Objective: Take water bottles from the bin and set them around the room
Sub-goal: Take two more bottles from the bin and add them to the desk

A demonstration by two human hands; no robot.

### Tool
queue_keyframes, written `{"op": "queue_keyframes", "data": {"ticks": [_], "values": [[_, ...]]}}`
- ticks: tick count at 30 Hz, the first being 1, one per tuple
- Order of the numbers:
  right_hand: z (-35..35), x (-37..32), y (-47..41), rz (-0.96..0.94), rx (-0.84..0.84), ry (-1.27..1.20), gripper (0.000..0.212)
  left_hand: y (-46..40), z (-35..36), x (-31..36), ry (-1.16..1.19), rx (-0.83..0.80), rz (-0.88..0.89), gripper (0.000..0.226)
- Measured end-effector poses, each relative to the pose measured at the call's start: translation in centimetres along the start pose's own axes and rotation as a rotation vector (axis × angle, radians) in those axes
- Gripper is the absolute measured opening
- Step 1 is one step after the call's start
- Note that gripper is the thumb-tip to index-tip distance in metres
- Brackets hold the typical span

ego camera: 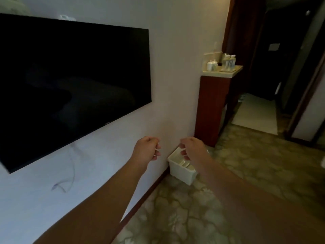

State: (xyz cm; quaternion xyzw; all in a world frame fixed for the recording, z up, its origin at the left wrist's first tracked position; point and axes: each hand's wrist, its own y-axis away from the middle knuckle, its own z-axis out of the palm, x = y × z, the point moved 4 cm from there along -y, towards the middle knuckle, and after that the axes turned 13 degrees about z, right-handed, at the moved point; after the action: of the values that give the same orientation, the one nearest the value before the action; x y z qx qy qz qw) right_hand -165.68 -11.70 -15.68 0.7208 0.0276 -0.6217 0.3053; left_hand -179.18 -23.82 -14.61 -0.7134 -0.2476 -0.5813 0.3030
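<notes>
A dark TV (70, 81) hangs on the pale wall (175, 67) at the left, with a thin cable (72, 166) drooping below its lower edge. Along the foot of the wall runs a brown skirting (149, 192).

Both bare forearms reach forward from the bottom of the view. The left hand (146, 149) is held in the air in front of the wall, its fingers curled loosely inward with nothing in them. Just to its right the right hand (192, 148) is also raised, fingers loosely curled and holding nothing; it lies in front of the far rim of the bin (181, 171), though I cannot tell whether it touches it.

The white bin stands on the patterned floor (219, 199) against the wall, near the base of a reddish cabinet (212, 110). Something pale lies inside the bin, too blurred to name.

On the cabinet's light top, further right and well apart from the bin, stand white cups (211, 65) and several bottles (282, 62) in a cluster. Beyond them a dim hallway (260, 110) leads away.
</notes>
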Motion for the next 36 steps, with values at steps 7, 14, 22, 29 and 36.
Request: {"op": "queue_keyframes", "data": {"ticks": [7,14,22,29,36], "values": [[-4.4,-6.0,-11.1,-0.028,0.148,-0.057,0.014,-14.5,8.4,-1.0,0.077,-0.112,0.014,0.019],[-9.8,-11.1,-21.9,0.001,0.282,-0.171,0.018,-28.2,17.9,-0.9,0.144,-0.231,0.007,0.017],[-16.5,-13.4,-35.2,0.082,0.268,-0.175,0.016,-37.7,30.5,-4.2,0.176,-0.325,-0.034,0.016],[-20.8,-15.3,-49.5,0.149,0.225,-0.113,0.013,-46.5,37.7,-6.9,0.126,-0.222,-0.058,0.019],[-18.4,-16.1,-62.1,0.176,0.107,0.001,0.013,-55.9,40.0,-12.1,0.158,-0.105,-0.105,0.021]]}}
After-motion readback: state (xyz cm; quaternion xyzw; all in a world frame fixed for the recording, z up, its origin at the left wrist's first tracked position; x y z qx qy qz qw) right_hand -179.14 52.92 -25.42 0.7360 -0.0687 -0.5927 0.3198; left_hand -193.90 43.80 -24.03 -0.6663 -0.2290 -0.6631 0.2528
